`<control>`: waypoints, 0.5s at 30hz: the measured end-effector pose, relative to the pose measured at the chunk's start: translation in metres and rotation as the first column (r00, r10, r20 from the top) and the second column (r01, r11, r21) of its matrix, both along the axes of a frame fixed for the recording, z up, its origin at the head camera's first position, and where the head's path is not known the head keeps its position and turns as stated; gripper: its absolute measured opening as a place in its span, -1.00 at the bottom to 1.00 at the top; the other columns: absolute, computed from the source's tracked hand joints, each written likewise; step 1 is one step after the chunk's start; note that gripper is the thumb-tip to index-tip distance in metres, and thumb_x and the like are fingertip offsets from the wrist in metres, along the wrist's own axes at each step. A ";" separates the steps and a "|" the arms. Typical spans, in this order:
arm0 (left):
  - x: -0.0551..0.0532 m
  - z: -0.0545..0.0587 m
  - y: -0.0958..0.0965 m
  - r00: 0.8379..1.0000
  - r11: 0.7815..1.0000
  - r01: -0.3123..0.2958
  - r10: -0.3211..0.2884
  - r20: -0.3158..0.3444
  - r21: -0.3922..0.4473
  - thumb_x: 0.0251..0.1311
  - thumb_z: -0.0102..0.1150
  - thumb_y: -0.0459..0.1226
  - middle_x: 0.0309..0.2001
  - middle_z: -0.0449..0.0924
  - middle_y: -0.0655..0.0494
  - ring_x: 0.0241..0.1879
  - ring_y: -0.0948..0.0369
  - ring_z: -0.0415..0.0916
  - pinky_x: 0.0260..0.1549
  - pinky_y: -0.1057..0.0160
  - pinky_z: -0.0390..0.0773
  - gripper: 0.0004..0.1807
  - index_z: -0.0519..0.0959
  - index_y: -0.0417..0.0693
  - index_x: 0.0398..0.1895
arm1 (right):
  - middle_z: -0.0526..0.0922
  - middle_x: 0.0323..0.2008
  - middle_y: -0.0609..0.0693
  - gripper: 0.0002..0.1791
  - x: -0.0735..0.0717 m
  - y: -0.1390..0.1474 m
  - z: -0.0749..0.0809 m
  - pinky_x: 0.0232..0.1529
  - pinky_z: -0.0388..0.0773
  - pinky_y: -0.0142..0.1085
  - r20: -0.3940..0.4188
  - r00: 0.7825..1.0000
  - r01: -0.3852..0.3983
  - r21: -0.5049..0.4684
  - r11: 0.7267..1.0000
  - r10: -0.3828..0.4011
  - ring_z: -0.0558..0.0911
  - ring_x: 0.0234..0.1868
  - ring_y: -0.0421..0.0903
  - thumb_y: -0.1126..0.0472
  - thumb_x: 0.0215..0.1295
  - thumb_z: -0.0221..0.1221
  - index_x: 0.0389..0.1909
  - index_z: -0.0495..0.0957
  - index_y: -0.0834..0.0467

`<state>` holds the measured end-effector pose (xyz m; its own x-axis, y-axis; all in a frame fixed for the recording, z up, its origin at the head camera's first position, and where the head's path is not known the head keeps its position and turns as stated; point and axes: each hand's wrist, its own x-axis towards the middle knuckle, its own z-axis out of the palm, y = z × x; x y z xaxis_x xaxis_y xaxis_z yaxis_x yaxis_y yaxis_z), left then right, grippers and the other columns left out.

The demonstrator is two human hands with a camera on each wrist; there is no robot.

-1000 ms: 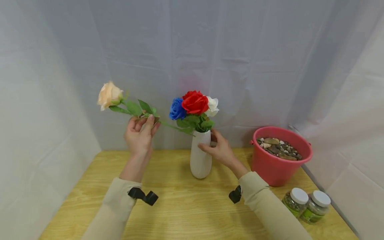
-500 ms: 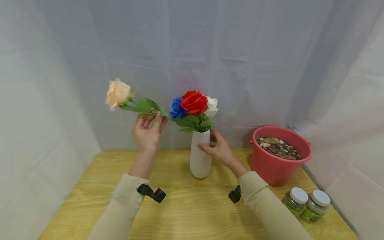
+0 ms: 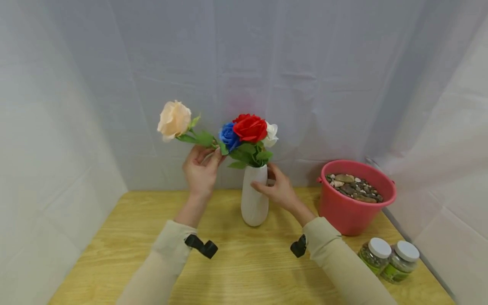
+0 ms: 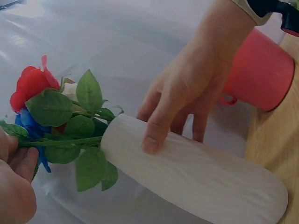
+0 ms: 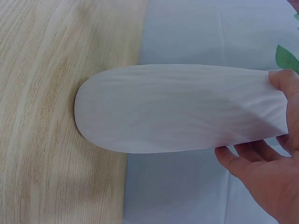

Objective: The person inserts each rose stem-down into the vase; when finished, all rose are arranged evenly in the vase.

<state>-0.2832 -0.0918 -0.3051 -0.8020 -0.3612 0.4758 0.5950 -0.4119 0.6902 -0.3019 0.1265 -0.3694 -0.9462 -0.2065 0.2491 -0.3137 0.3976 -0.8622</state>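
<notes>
My left hand [image 3: 201, 174] pinches the green stem of a peach rose [image 3: 174, 120], which leans out to the left with its bloom raised. In the left wrist view the lower stem [image 4: 74, 141] runs to the mouth of the white vase [image 4: 201, 177]; its tip is hidden there. My right hand [image 3: 281, 188] grips the upper right side of this upright vase, thumb across the front. A red rose [image 3: 250, 128], a blue rose [image 3: 228, 136] and a white rose [image 3: 271, 134] stand in the vase, their green leaves spreading over the rim.
A pink bucket [image 3: 343, 218] of stones and shells stands right of the vase. Two jars with white lids [image 3: 380, 248] are at the table's right front. Pale curtains [image 3: 171, 51] hang behind and beside the wooden table [image 3: 244, 262].
My left hand has moved right toward the vase with the peach rose, whose bloom now stands more upright. The blue and red blooms have shifted slightly. My right hand has stayed on the vase.
</notes>
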 end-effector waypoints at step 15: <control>-0.002 -0.006 0.014 0.997 0.974 -0.076 0.073 -0.025 -0.215 0.16 0.35 -0.64 -0.41 0.78 0.28 -0.37 0.42 0.75 -0.23 0.42 0.77 -0.75 0.57 -0.65 -0.12 | 0.56 0.36 0.24 -0.07 0.001 0.000 0.001 0.26 0.66 0.14 -0.011 1.000 0.001 0.001 1.000 -0.001 0.61 0.35 0.21 0.00 0.34 0.44 0.63 0.18 0.01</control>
